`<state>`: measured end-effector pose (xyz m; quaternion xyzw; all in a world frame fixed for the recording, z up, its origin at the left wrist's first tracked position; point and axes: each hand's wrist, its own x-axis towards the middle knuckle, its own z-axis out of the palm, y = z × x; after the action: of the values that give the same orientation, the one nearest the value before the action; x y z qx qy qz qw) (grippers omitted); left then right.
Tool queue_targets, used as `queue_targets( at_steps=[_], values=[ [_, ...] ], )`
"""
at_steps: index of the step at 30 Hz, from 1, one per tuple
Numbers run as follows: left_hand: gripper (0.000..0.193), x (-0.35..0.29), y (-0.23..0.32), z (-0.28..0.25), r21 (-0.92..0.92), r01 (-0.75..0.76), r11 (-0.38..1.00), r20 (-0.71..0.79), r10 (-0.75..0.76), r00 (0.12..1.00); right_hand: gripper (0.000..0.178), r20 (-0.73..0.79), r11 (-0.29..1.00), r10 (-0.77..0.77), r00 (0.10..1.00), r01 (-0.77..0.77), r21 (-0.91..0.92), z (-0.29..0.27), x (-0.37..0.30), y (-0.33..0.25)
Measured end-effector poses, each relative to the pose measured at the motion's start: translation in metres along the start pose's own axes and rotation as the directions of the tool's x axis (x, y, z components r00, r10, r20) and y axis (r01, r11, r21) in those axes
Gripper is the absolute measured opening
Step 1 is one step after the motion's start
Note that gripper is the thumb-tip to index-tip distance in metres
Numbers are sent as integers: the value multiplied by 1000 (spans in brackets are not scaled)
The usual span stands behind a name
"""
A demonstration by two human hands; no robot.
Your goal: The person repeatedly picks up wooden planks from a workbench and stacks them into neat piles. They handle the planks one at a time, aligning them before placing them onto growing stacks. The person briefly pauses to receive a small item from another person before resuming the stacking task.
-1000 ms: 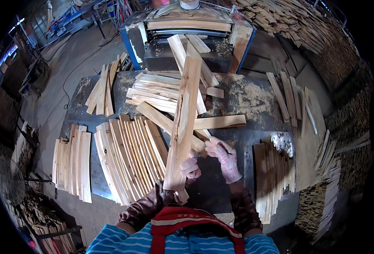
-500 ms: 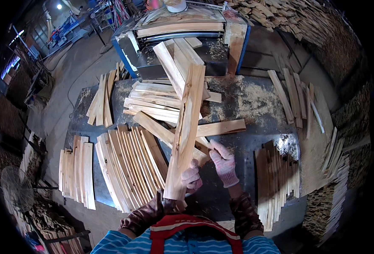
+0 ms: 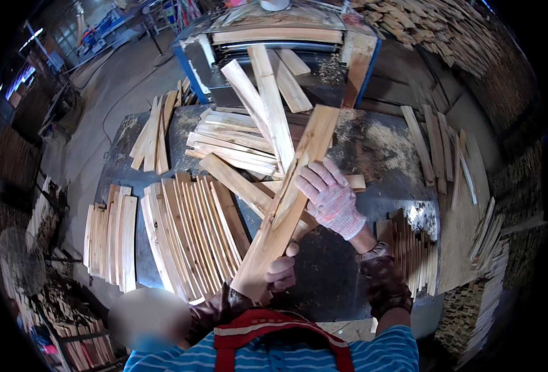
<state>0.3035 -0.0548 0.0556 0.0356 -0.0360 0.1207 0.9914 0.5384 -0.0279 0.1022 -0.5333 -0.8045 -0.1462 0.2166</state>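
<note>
A long, pale wooden board [image 3: 295, 186] with a dark crack along its face slants up and away to the right in front of me. My left hand [image 3: 281, 273], in a pinkish knit glove, comes from beneath its near end and is closed round it, fingers showing at the right edge. My right hand [image 3: 331, 197], gloved alike, lies on the board's upper half with its fingers stretched out over the face; its thumb is hardly visible. Under the board, several loose boards [image 3: 236, 183] cross one another on the dark metal table [image 3: 342, 273].
A planer-like machine [image 3: 280, 37] with blue sides stands at the far edge, boards lying at its mouth. Rows of upright strips [image 3: 190, 229] fill the table's left; another stack [image 3: 410, 254] sits at the right. Sawdust [image 3: 388, 142] covers the far right surface. A fan [image 3: 21, 263] stands left.
My right hand has moved up and left onto the board, its fingers straightening. The board's far end has swung right. A board near the machine has shifted, spreading that pile.
</note>
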Motion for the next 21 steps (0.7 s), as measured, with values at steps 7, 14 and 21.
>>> queue_targets(
  at_steps=[7, 14, 21],
  values=[
    [31, -79, 28, -54, 250, -89, 964, -643, 234, 729, 38, 552, 827, 359, 753, -530, 186, 36, 2, -44],
    [19, -245, 61, -116, 619, -241, 747, -757, 650, 69, 51, 500, 438, 562, 659, -750, 496, 128, -23, -88],
    [23, -331, 80, -118, 669, -281, 688, -709, 704, 35, 46, 517, -872, -88, 852, -317, 374, 177, -1, -96]
  ],
)
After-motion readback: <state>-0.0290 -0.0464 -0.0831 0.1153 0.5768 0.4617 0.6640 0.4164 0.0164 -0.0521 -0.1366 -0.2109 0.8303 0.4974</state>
